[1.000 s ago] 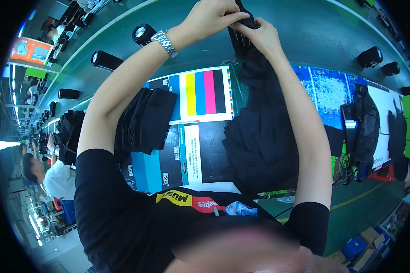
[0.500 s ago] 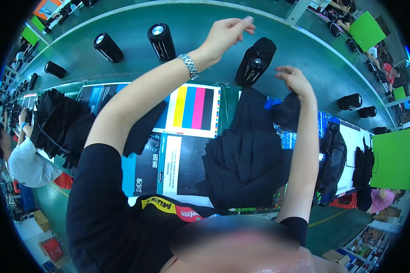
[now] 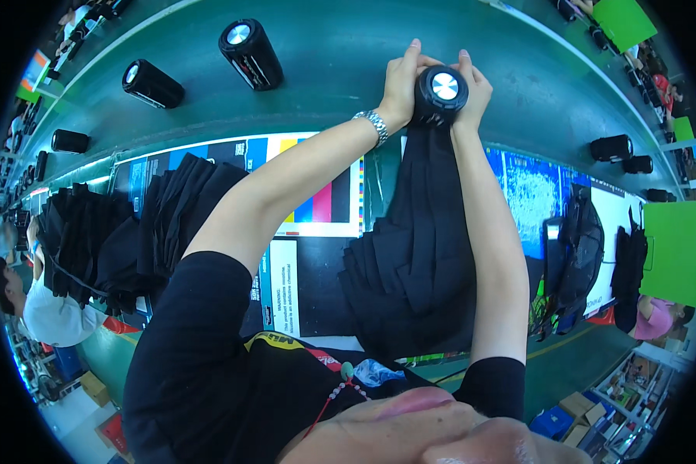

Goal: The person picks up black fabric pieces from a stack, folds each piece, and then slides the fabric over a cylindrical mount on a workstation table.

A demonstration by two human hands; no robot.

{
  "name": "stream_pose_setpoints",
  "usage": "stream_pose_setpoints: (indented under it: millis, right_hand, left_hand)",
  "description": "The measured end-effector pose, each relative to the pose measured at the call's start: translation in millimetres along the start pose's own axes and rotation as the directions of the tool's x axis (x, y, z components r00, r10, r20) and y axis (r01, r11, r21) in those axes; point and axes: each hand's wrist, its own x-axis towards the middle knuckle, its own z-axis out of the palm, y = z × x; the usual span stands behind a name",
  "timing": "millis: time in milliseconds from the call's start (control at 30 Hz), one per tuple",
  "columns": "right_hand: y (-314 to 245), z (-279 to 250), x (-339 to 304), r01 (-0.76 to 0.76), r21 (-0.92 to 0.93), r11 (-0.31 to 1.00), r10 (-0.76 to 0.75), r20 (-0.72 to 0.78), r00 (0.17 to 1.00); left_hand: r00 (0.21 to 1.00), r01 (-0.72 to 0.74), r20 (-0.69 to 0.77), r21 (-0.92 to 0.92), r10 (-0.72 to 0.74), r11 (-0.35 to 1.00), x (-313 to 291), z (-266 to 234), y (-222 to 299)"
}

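Black casing is filling the space between the person's two hands: a cylinder (image 3: 441, 97) is standing on end or nearly so over the green work surface (image 3: 340, 62), its silvery round end turning up toward the head. The left hand (image 3: 399, 83) is clasping one side and the right hand (image 3: 476, 91) the other, both thumbs and fingers curving around it, so the hands are closing together on this one object. Just below it, a fanned pile of black cloth (image 3: 417, 255) is spreading toward the person's chest; whether the cylinder's lower end is touching or sitting inside any cloth, I cannot tell. Slipping seems the likeliest trouble: if the two palms are pressing unevenly on that rounded casing, it could be twisting loose and tipping onto the surface. Loose cloth so near could also be catching under the fingers and dragging the top layers askew, and the metal watch (image 3: 374, 128) on the left wrist could be snagging fabric or scuffing a casing if the forearm is sweeping low. Two more black cylinders, a nearer one (image 3: 251, 54) and a farther one (image 3: 153, 83), are leaning in the lens's bend at the left, well apart from the hands. As for containers, a blue bin (image 3: 551, 424) and a cardboard box (image 3: 578, 404) are sitting at the lower right; their contents are showing too small to make out.
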Motion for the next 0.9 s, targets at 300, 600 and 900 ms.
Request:
stream_pose_setpoints:
  millis: [300, 600, 900]
  right_hand:
    - [17, -45, 26, -0.004, -0.219, 0.976, -0.006, -0.043, 0.999]
    - [-116, -116, -29, 0.099, -0.625, 0.774, 0.132, 0.313, 0.94]
    - [-72, -97, -119, 0.462, -0.768, 0.443, 0.216, 0.592, 0.776]
  left_hand:
    - [0.97, 0.142, -0.235, 0.349, -0.061, 0.926, -9, 6, 10]
    - [0.95, -0.271, 0.31, 0.743, 0.044, 0.612, -150, -68, 102]
    - [0.901, -0.319, 0.431, 0.737, -0.051, 0.596, -254, -69, 84]
